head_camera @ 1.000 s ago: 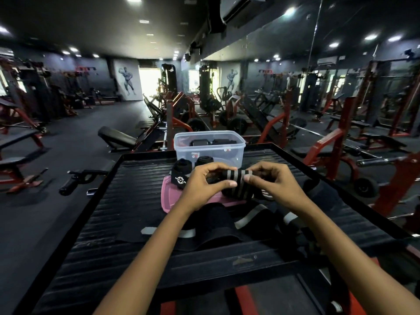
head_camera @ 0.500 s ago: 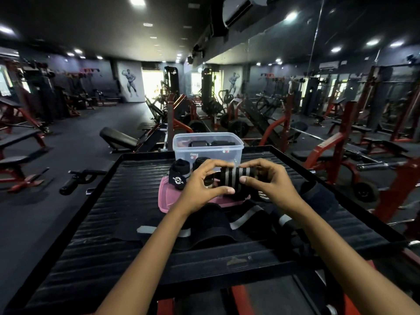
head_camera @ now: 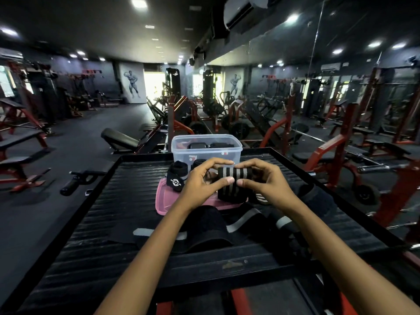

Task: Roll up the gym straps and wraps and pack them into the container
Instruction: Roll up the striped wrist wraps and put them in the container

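A black wrap with grey stripes (head_camera: 233, 178) is held up over the black ribbed platform (head_camera: 127, 201). My left hand (head_camera: 201, 181) pinches its left end and my right hand (head_camera: 264, 180) pinches its right end, thumbs in front. A clear plastic container (head_camera: 205, 147) with dark rolled items inside stands behind the hands. Its pink lid (head_camera: 163, 198) lies flat beneath them. A rolled black wrap with a white logo (head_camera: 177, 178) sits on the lid's left part, with another dark roll (head_camera: 198, 163) beside it. More black wraps with grey bands (head_camera: 204, 226) lie loose near me.
The platform has a raised black rim (head_camera: 329, 192). Red and black gym machines (head_camera: 341, 144), benches (head_camera: 120, 139) and a mirrored wall surround it. A black handle (head_camera: 75, 183) juts out to the platform's left.
Both hands have lifted the striped wrap a little higher and its rolled part now shows wider between the fingers. The container, lid and other rolls have not moved.
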`<state>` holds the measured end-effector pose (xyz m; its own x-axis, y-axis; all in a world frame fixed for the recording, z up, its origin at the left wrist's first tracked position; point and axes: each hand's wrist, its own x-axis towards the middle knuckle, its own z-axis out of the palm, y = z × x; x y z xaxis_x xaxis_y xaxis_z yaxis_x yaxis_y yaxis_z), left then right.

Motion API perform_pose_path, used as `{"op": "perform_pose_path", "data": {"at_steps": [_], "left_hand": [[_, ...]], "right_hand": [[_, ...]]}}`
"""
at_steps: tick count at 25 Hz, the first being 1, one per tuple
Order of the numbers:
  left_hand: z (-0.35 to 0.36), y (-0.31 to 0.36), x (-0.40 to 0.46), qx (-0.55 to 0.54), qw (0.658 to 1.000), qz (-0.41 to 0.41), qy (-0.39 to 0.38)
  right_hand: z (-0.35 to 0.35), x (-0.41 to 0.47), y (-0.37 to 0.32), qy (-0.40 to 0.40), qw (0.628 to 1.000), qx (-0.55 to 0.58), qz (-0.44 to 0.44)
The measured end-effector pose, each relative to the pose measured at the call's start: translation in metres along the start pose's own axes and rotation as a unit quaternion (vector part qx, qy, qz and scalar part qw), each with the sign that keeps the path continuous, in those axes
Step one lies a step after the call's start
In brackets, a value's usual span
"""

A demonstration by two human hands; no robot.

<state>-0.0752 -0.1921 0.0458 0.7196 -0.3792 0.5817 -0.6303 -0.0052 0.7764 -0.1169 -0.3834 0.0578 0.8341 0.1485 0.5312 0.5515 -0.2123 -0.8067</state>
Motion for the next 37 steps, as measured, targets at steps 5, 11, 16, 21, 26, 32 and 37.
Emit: {"op": "perform_pose_path", "data": {"at_steps": [5, 11, 16, 21, 26, 32, 37], "left_hand": [[0.001, 0.002, 0.005, 0.010, 1.000, 0.021, -0.006], [0.008, -0.004, 0.003, 0.075, 0.996, 0.043, 0.024], [0.009, -0.009, 0.001, -0.021, 0.999, 0.002, 0.040], [0.004, -0.008, 0.002, -0.076, 0.997, -0.014, -0.002], [0.003, -0.008, 0.003, -0.065, 0.998, 0.011, 0.002], [0.005, -0.005, 0.004, -0.073, 0.996, -0.023, 0.042], [0.007, 0.000, 0.001, -0.081, 0.997, -0.013, 0.007]], "right_hand": [[0.006, 0.004, 0.001, -0.003, 0.999, 0.022, 0.029], [0.016, 0.003, 0.009, -0.052, 0.991, -0.081, 0.088], [0.007, -0.003, 0.010, -0.028, 0.992, -0.115, -0.043], [0.002, -0.002, 0.016, 0.021, 0.999, -0.024, -0.026], [-0.001, 0.002, 0.007, 0.023, 0.998, 0.051, 0.013], [-0.005, -0.002, 0.003, -0.052, 0.998, -0.033, -0.020], [-0.003, 0.004, 0.001, -0.001, 1.000, 0.008, -0.009]]}}
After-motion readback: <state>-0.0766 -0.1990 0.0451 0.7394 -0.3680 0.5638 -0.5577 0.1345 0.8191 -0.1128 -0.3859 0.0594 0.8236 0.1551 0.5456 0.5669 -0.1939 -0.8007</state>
